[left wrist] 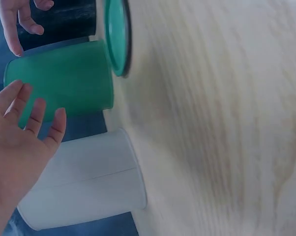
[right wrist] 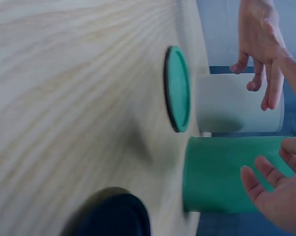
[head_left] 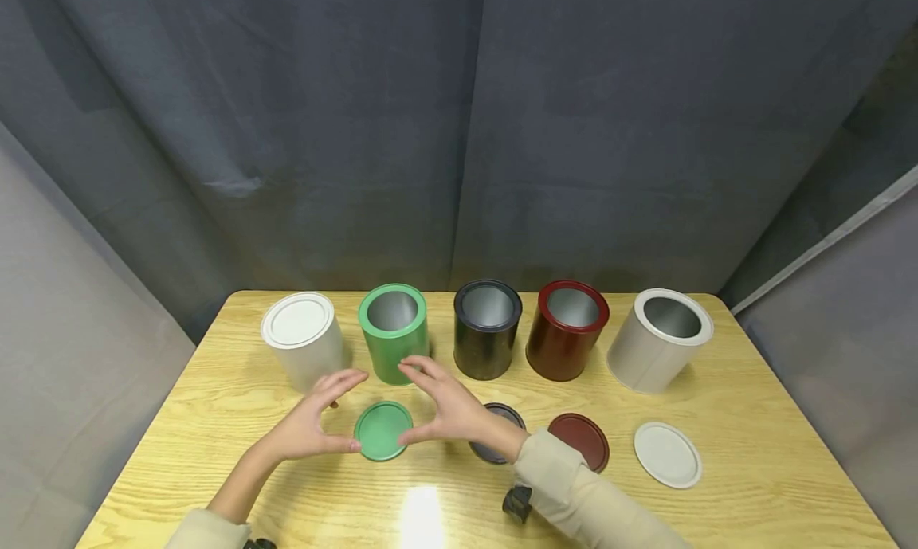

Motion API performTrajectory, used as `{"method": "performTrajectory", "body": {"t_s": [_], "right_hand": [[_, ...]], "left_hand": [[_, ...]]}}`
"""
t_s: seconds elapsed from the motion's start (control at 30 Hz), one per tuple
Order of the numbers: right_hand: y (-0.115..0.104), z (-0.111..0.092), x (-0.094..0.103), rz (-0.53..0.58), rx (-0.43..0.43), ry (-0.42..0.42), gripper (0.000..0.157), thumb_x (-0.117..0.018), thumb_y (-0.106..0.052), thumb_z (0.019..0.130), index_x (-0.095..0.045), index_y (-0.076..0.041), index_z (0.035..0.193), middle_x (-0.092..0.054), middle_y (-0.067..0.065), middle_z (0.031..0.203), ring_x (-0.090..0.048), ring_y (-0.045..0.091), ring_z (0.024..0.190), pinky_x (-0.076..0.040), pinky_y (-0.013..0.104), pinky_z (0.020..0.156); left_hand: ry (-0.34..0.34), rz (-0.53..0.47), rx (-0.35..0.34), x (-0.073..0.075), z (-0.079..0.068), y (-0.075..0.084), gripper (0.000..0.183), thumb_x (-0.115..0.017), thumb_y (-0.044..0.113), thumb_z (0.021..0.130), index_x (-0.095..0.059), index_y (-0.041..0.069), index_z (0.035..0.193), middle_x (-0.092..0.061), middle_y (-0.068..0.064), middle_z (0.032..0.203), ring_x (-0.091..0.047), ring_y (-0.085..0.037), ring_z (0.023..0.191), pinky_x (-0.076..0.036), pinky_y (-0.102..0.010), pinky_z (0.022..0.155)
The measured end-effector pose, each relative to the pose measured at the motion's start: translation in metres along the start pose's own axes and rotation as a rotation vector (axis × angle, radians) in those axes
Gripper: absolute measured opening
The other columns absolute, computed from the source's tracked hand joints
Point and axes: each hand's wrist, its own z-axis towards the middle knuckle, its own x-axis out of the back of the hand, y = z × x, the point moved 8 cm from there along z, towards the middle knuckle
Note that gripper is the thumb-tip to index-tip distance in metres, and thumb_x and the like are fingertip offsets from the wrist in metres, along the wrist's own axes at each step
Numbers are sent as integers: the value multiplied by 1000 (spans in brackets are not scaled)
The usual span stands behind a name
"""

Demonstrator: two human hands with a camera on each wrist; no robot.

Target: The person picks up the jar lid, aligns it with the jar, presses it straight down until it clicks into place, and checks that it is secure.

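A round green lid (head_left: 382, 432) lies flat on the table in front of the open green can (head_left: 398, 350). To its left, my left hand (head_left: 315, 425) hovers with fingers spread and thumb apart. My right hand (head_left: 445, 405) mirrors it on the other side, fingertips overlapping the front of the green can in the head view. Both wrist views show the left hand (left wrist: 25, 132) and the right hand (right wrist: 281, 182) raised off the tabletop, holding nothing. A white can (head_left: 304, 350) with its lid on stands beyond the left hand.
Open black (head_left: 485, 350), dark red (head_left: 562, 342) and white (head_left: 645, 358) cans stand along the back right. Before them lie a black lid (head_left: 504, 415), partly behind my right wrist, a dark red lid (head_left: 582, 437) and a white lid (head_left: 668, 455). A grey curtain (head_left: 459, 135) hangs behind.
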Motion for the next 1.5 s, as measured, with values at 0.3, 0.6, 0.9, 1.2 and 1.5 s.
{"method": "performTrajectory", "body": {"t_s": [0.3,0.6,0.9,1.2,1.5], "right_hand": [[17,-8,-16,52,-103,-27,95,-81,-38,64,-36,5,136,-34,14,138,-33,27,126,-35,40,97],[32,-9,-26,35,-143,-18,91,-82,-37,64,-41,5,133,-38,14,136,-33,29,126,-32,43,99],[41,-7,-40,86,-206,-60,88,-80,-37,66,-41,4,133,-39,11,135,-36,27,124,-31,40,100],[50,-7,-51,93,-279,-101,85,-80,-35,67,-42,4,133,-40,9,136,-34,27,124,-25,43,102],[47,-8,-57,-98,-286,-145,89,-80,-43,63,-45,0,132,-42,7,134,-36,23,118,-34,37,94]], "left_hand": [[-51,-3,16,-6,1,-2,89,-84,19,62,-37,-2,135,-37,-18,134,-36,-35,116,-43,-44,80],[-125,-59,78,-19,1,-32,86,-82,17,64,-38,0,136,-38,-18,135,-33,-39,121,-33,-59,89],[-199,-114,124,-24,1,-45,88,-82,20,64,-36,-1,136,-36,-20,136,-30,-41,123,-23,-63,94],[-260,-87,100,-29,-1,-51,87,-81,26,65,-38,-3,134,-38,-22,134,-30,-42,123,-23,-62,95],[-302,-60,139,-34,-3,-60,89,-81,34,64,-39,-2,134,-39,-18,135,-31,-38,125,-22,-57,99]]}}
